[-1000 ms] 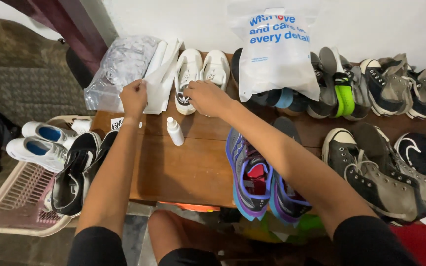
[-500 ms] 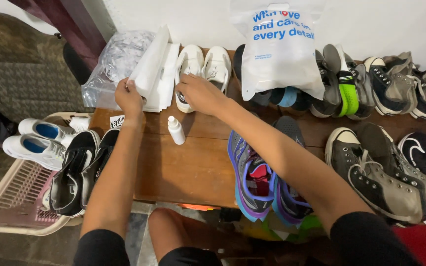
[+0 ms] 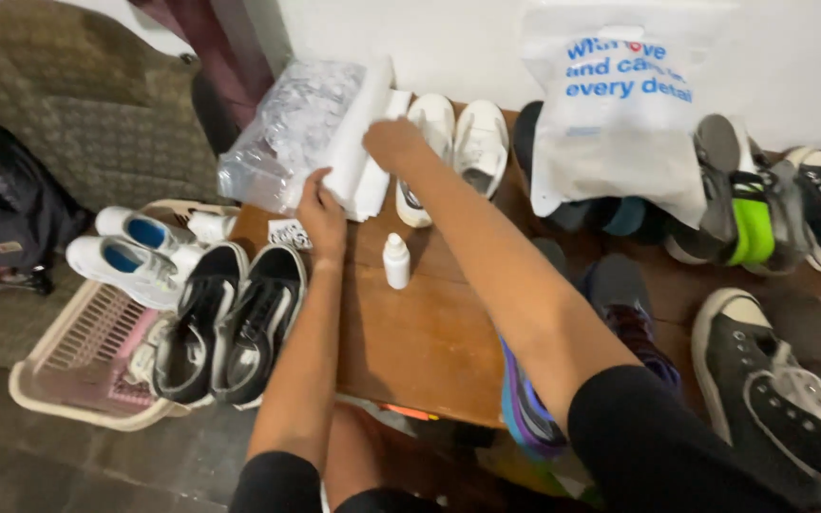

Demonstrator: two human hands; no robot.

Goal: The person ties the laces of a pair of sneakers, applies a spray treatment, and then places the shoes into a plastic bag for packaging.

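Note:
My left hand (image 3: 320, 214) grips the lower edge of a stack of white sheets (image 3: 365, 142) that leans against a clear plastic bag (image 3: 287, 133) at the back left of the wooden table (image 3: 429, 342). My right hand (image 3: 393, 144) holds the same stack near its top right. A pair of white sneakers (image 3: 458, 142) lies just to the right of my right hand. A small white bottle (image 3: 396, 261) stands upright on the table below the sheets.
A white printed plastic bag (image 3: 620, 114) hangs at the back right over several shoes. Black sneakers (image 3: 230, 323) and white-blue sneakers (image 3: 135, 252) rest on a beige basket (image 3: 68, 366) at left. Purple shoes (image 3: 534, 408) and black high-tops (image 3: 781, 380) lie right. A black backpack (image 3: 2, 209) sits far left.
Both hands moved up and left along the white sheets. The stack now stands more upright against the clear bag. The camera has shifted closer.

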